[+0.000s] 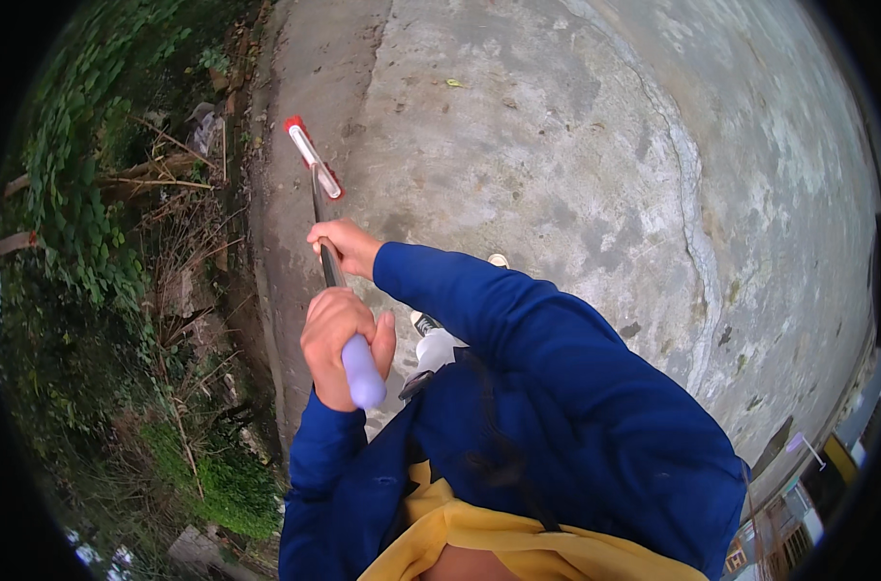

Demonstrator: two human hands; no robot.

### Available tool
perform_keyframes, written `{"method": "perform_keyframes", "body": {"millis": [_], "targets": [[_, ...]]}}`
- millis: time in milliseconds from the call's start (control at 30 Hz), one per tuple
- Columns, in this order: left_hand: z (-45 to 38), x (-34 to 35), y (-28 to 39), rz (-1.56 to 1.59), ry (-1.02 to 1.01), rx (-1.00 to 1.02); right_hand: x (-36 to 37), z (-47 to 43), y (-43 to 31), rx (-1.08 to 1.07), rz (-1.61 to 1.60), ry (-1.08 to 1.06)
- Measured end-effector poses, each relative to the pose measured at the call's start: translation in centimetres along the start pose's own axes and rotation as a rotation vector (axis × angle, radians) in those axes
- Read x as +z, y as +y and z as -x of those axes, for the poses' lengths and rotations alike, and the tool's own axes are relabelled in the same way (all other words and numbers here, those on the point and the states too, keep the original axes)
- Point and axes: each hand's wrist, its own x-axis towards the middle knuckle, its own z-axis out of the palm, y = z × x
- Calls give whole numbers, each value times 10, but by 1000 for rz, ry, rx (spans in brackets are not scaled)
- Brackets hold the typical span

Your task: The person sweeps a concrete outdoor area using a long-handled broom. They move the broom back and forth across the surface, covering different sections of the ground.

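A broom slants away from me over the concrete ground, its white head (315,161) fringed with red bristles that appear to rest on the ground. My left hand (339,341) wraps around the upper end of the pole, where a lavender grip (364,374) sticks out past my thumb. Farther down, my right hand (346,247) is closed around the dark, shiny pole (331,267). My right forearm crosses in front of my body. The left palm hides part of the grip.
Green plants (85,210), dry stalks and branches border the concrete (513,181) on the left. A pale crack (684,160) runs along it at right. A small yellow-green leaf (455,83) lies ahead. My sneaker (424,322) shows below. Far right is a lavender object (796,441) with a thin pole.
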Motion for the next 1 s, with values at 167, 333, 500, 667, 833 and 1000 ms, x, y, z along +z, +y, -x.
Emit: {"method": "perform_keyframes", "body": {"millis": [167,333,500,667,833,1000], "targets": [[28,-45,26,226,114,21,12,80,-5,108,124,52],[72,-57,-5,525,117,-176,-31,99,21,136,260,318],[121,-47,-61,672,204,-280,-57,85,51,227,377,528],[153,-77,-130,602,461,-409,-40,-11,104,273,497,485],[174,-105,-162,368,593,-449,5,-127,159,349,634,259],[199,-124,-142,179,571,-388,43,-121,204,231,455,103]]}}
